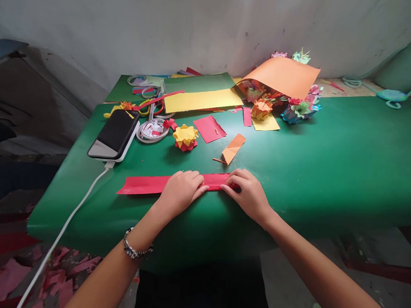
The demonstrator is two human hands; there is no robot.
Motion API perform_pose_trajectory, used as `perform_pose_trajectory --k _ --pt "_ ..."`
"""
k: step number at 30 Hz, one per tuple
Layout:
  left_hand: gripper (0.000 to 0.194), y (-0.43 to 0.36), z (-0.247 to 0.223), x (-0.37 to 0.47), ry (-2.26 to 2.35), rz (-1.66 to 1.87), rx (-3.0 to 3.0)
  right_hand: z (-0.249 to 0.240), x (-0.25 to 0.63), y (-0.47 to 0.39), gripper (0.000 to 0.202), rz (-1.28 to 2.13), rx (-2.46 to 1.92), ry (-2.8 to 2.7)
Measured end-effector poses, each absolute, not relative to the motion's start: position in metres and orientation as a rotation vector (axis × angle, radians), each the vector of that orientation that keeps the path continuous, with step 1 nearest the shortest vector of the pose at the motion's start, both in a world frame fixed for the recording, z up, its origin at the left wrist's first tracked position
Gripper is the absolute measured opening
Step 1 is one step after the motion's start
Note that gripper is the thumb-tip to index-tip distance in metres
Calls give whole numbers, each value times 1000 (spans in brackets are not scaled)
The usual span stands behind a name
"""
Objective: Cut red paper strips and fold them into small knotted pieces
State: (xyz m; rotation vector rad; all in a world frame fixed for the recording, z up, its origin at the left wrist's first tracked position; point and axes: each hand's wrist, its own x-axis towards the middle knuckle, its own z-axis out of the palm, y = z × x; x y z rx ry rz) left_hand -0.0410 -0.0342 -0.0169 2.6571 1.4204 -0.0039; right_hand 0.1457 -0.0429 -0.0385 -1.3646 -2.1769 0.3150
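Observation:
A long red paper strip [142,184] lies along the front of the green table, its left end curling up slightly. My left hand [180,191] is closed on the strip's middle, thumb along the near edge. At the strip's right end my right hand [251,194] pinches the paper between thumb and curled fingers. The near edge looks folded between the two thumbs; the fingers hide part of it. Beyond the hands are a small orange paper piece [234,148], a red paper square [210,129] and a yellow-and-red folded paper flower [185,137].
A phone on a white power bank [115,135] with a white cable [73,212] sits at the left. Behind are tape rolls [152,130], scissors [152,108], yellow paper [203,100] and several paper flowers [300,110] under an orange sheet [282,76]. Paper scraps [59,279] litter the floor.

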Motion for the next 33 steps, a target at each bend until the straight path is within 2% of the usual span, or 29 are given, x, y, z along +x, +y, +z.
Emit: perform_pose_trajectory --k 11,22,33 --pt "29 -28 -10 -40 1414 -90 2541 -38 144 -44 26 229 -1457 -2159" --pt "29 -27 -5 -39 1442 -100 2470 -35 140 -49 23 288 -1528 -2085" --pt "30 -27 -5 -37 1480 -118 2436 -38 137 -59 20 8 -1773 -1962"
